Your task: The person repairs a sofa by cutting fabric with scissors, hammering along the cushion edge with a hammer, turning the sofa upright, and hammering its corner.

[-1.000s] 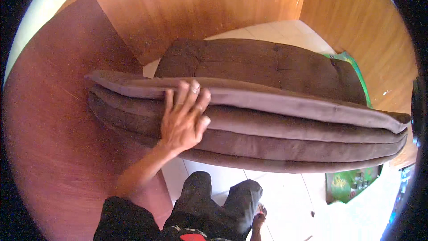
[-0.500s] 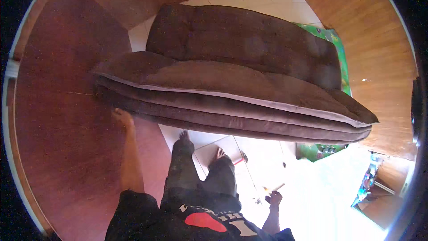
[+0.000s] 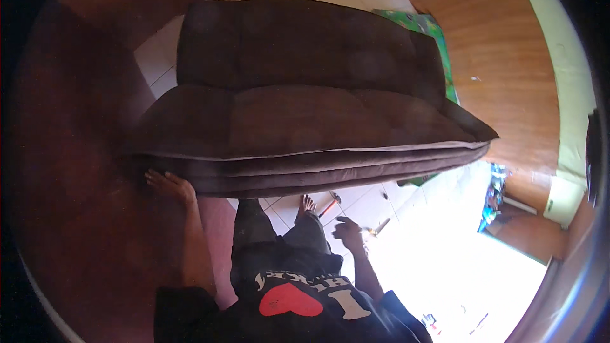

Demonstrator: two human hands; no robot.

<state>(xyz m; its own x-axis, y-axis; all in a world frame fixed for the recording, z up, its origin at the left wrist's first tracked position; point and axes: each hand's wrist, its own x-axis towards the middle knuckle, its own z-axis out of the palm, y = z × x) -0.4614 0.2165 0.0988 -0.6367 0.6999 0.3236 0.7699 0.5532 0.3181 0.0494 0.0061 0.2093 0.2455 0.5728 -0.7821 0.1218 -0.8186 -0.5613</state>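
A dark brown padded sofa (image 3: pixel 330 114) with a tufted seat and backrest stretches across the view. At its front left corner my left hand (image 3: pixel 170 184) lies against the padded front edge, fingers stretched out and palm on the fabric. My right hand (image 3: pixel 348 232) hangs in the air before the sofa, to the right of my legs. Its fingers are loosely bent and apart, with nothing visible in them. On the tiles just ahead of that hand lies a hammer (image 3: pixel 329 206) with a red handle. A small wooden-handled tool (image 3: pixel 380 227) lies to the right.
A reddish-brown wooden panel (image 3: pixel 76 152) rises close on the left, another wooden panel (image 3: pixel 489 76) on the right. A green patterned mat (image 3: pixel 445 44) shows behind the sofa's right end. Strong light washes out the tiled floor (image 3: pixel 432 254) at right. A wooden box-like unit (image 3: pixel 530 235) stands there.
My right hand has risen and moved left and forward, toward the sofa. My left hand has shifted onto the sofa's front face. The view has turned, with the sofa now further left.
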